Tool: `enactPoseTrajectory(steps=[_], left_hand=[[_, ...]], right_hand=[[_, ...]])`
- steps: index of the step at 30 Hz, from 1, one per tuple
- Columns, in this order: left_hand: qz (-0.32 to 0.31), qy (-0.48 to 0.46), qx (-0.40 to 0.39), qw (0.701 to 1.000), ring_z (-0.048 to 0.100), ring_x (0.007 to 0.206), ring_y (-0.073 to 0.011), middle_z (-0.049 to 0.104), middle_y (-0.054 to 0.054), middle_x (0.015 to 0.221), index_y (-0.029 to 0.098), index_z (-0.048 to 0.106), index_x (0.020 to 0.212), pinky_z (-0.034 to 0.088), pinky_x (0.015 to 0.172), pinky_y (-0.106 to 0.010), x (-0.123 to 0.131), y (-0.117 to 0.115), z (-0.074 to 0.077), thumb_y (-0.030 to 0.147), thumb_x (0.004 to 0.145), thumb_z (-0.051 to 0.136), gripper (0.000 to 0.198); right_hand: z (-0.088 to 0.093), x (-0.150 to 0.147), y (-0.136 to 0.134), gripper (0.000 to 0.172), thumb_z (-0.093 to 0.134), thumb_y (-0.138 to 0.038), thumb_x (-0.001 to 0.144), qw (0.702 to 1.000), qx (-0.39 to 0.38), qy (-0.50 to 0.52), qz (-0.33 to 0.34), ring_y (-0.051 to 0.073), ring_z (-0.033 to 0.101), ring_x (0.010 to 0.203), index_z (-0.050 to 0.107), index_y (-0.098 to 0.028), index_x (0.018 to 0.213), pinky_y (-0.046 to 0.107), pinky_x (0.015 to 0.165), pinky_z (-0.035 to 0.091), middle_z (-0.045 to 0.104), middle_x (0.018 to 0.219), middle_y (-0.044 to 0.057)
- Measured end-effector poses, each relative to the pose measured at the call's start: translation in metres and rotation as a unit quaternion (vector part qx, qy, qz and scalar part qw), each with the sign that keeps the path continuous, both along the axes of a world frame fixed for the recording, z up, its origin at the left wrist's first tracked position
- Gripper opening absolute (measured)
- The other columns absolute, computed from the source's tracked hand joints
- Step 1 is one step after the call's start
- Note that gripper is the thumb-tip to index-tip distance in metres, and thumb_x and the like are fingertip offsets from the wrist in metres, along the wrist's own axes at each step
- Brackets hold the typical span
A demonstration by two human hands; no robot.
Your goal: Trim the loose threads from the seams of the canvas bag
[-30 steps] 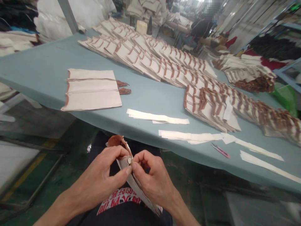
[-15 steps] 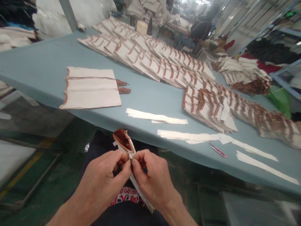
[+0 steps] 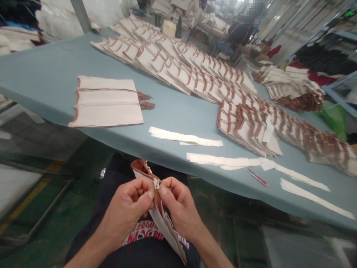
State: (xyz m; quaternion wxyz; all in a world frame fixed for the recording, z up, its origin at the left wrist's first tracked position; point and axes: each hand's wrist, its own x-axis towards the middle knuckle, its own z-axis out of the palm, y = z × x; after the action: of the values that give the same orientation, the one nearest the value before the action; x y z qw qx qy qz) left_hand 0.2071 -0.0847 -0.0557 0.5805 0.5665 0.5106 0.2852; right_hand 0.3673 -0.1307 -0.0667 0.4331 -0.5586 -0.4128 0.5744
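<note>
My left hand [image 3: 128,208] and my right hand [image 3: 178,208] meet over my lap, below the table's front edge. Both pinch the same cream fabric piece with a brown trim [image 3: 156,208], thumbs and forefingers pressed together at its upper edge. The piece hangs down between my hands towards my lap, its brown end curling up behind my left fingers. The lower part of the piece is a stack of thin layers.
A blue-grey table [image 3: 47,78] holds a flat cream fabric panel [image 3: 107,102], long white paper strips [image 3: 185,137], small pink snips [image 3: 258,178] and long overlapping rows of brown-trimmed pieces [image 3: 200,74]. A person sits at the far end [image 3: 240,31]. Green floor lies below.
My hands have shifted slightly along the piece's top edge and the fabric has turned a little; the brown end now curls lower behind my left fingers.
</note>
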Motion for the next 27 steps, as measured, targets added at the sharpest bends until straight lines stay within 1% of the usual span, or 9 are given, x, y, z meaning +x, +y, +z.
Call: enactPoseTrajectory(steps=[2, 3, 5, 9, 12, 16, 23, 26, 27], left_hand=[[-0.001, 0.002, 0.016, 1.000, 0.057, 0.046, -0.0144, 0.062, 0.002, 0.053, 0.021, 0.067, 0.067, 0.048, 0.045, -0.022, -0.002, -0.001, 0.003, 0.043, 0.084, 0.070, 0.028], [-0.002, 0.006, 0.033, 0.999, 0.058, 0.047, -0.0143, 0.064, 0.002, 0.055, 0.021, 0.069, 0.067, 0.048, 0.046, -0.021, -0.003, -0.001, 0.005, 0.041, 0.085, 0.069, 0.027], [-0.005, 0.022, 0.085, 0.996, 0.061, 0.047, -0.0140, 0.067, 0.001, 0.056, 0.020, 0.071, 0.067, 0.049, 0.046, -0.020, -0.003, -0.001, 0.009, 0.037, 0.086, 0.066, 0.026], [-0.017, 0.069, 0.211, 0.975, 0.063, 0.044, -0.0115, 0.067, 0.004, 0.053, 0.020, 0.073, 0.067, 0.048, 0.046, -0.016, -0.003, -0.003, 0.010, 0.028, 0.089, 0.059, 0.027], [-0.013, 0.086, 0.268, 0.960, 0.062, 0.042, -0.0100, 0.066, 0.005, 0.053, 0.020, 0.073, 0.068, 0.047, 0.046, -0.015, -0.002, -0.004, 0.009, 0.024, 0.090, 0.058, 0.028], [-0.018, 0.093, 0.273, 0.957, 0.063, 0.043, -0.0097, 0.066, 0.006, 0.054, 0.020, 0.073, 0.069, 0.047, 0.046, -0.015, -0.003, -0.004, 0.008, 0.023, 0.092, 0.057, 0.028], [-0.057, 0.134, 0.300, 0.943, 0.066, 0.054, -0.0131, 0.072, 0.002, 0.063, 0.019, 0.077, 0.074, 0.046, 0.055, -0.023, -0.008, 0.001, 0.006, 0.024, 0.095, 0.057, 0.029], [-0.061, 0.122, 0.251, 0.958, 0.062, 0.057, -0.0148, 0.069, 0.001, 0.062, 0.020, 0.070, 0.067, 0.041, 0.056, -0.026, -0.006, 0.005, 0.007, 0.028, 0.093, 0.057, 0.031], [-0.054, 0.115, 0.222, 0.967, 0.059, 0.056, -0.0148, 0.066, 0.001, 0.060, 0.021, 0.068, 0.064, 0.039, 0.056, -0.026, -0.004, 0.007, 0.008, 0.030, 0.091, 0.058, 0.030]], right_hand=[[0.003, 0.004, -0.002, 0.022, 0.062, -0.040, 0.106, 0.991, 0.071, -0.118, -0.004, 0.015, 0.063, 0.062, 0.062, -0.023, 0.092, 0.026, 0.060, 0.049, 0.072, 0.076, 0.000], [0.005, 0.008, -0.002, 0.016, 0.062, -0.034, 0.107, 0.975, 0.115, -0.188, 0.003, 0.016, 0.069, 0.068, 0.066, -0.023, 0.096, 0.026, 0.065, 0.052, 0.077, 0.082, 0.002], [0.011, 0.014, 0.000, 0.013, 0.061, -0.025, 0.109, 0.927, 0.206, -0.310, 0.034, 0.018, 0.076, 0.077, 0.072, -0.021, 0.103, 0.028, 0.071, 0.055, 0.083, 0.092, 0.006], [0.023, 0.022, 0.004, 0.027, 0.053, -0.020, 0.117, 0.814, 0.337, -0.465, 0.090, 0.018, 0.073, 0.070, 0.073, -0.020, 0.098, 0.029, 0.065, 0.048, 0.079, 0.082, 0.005], [0.026, 0.020, 0.005, 0.035, 0.048, -0.018, 0.119, 0.763, 0.366, -0.525, 0.092, 0.018, 0.070, 0.065, 0.071, -0.020, 0.092, 0.032, 0.062, 0.043, 0.074, 0.074, 0.003], [0.022, 0.015, 0.005, 0.040, 0.045, -0.016, 0.119, 0.744, 0.380, -0.545, 0.078, 0.017, 0.065, 0.060, 0.069, -0.020, 0.088, 0.034, 0.060, 0.039, 0.070, 0.069, 0.002], [0.016, 0.012, 0.004, 0.042, 0.043, -0.017, 0.120, 0.748, 0.368, -0.547, 0.076, 0.019, 0.064, 0.059, 0.069, -0.020, 0.087, 0.034, 0.060, 0.040, 0.070, 0.070, 0.003], [0.013, 0.011, 0.004, 0.044, 0.042, -0.016, 0.120, 0.748, 0.366, -0.547, 0.079, 0.020, 0.064, 0.060, 0.068, -0.020, 0.085, 0.036, 0.061, 0.039, 0.069, 0.070, 0.004], [0.011, 0.010, 0.005, 0.043, 0.043, -0.018, 0.120, 0.765, 0.355, -0.532, 0.076, 0.021, 0.064, 0.060, 0.068, -0.021, 0.085, 0.036, 0.061, 0.038, 0.070, 0.070, 0.005]])
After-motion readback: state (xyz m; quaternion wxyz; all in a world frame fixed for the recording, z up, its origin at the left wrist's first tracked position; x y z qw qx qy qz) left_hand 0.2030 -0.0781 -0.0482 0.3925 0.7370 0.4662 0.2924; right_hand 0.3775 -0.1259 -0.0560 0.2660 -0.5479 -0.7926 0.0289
